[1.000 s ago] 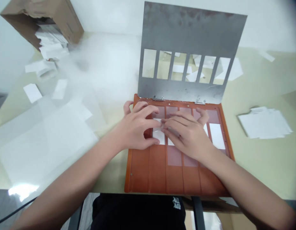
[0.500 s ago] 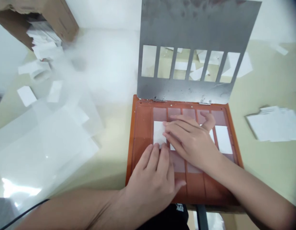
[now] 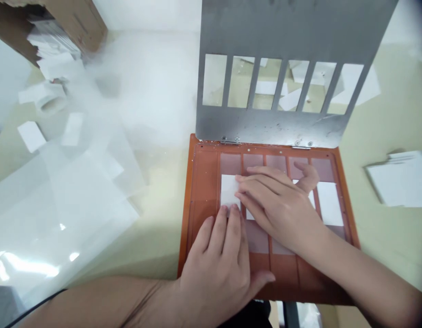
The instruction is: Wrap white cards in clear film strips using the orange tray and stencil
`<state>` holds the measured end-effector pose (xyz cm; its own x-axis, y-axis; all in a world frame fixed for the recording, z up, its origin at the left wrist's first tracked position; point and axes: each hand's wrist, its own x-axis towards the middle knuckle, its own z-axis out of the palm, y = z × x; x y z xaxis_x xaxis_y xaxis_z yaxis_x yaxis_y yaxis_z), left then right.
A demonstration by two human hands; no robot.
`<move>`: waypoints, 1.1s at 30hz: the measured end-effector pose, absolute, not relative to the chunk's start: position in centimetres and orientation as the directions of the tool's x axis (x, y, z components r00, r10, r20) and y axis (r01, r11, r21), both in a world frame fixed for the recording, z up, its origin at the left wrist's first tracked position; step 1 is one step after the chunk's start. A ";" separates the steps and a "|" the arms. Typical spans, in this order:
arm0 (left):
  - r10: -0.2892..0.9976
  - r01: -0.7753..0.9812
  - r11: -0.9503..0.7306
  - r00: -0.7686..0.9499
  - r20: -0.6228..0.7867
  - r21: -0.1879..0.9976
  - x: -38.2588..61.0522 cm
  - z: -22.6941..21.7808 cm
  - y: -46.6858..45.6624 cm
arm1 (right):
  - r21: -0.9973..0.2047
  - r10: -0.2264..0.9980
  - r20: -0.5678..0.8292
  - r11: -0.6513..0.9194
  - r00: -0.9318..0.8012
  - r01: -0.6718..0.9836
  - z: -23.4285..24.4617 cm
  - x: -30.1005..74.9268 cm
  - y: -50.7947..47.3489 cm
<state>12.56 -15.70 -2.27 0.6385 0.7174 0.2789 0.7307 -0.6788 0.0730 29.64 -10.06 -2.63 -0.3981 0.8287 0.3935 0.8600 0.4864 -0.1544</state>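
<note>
On the orange-brown board (image 3: 204,191) with shallow slots, a small white card (image 3: 229,189) lies in the leftmost pale slot. My left hand (image 3: 218,262) rests palm down, its fingers stretched out and the tips on the card's near edge. From the right, my right hand (image 3: 282,205) reaches across with fingers extended, its fingertips at the card's right edge. Under and beside that hand more white cards sit in the slots, partly covered; the rightmost card (image 3: 330,203) shows fully. A hinged metal plate (image 3: 265,36) with rectangular windows stands raised at the board's far edge.
Clear plastic sheets (image 3: 64,205) spread over the table at the left. Behind them is a cardboard box (image 3: 74,23) with white pieces spilling out. A stack of white cards (image 3: 402,180) lies at the right. Loose white pieces show through the plate's windows.
The view has shifted slightly, so the board and plate appear a little larger. Both hands keep nearly the same places at the card.
</note>
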 end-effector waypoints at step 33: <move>0.736 0.751 -0.658 0.626 0.257 0.055 12.7 -2.4 -15.6 | -0.244 0.870 0.332 0.454 -0.366 0.857 -3.1 30.3 -10.2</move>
<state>12.70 -15.61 -2.39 0.6263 0.7360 0.2568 0.7510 -0.6581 0.0546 30.32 -10.17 -3.08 -0.3656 0.8695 0.3320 0.8573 0.4535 -0.2438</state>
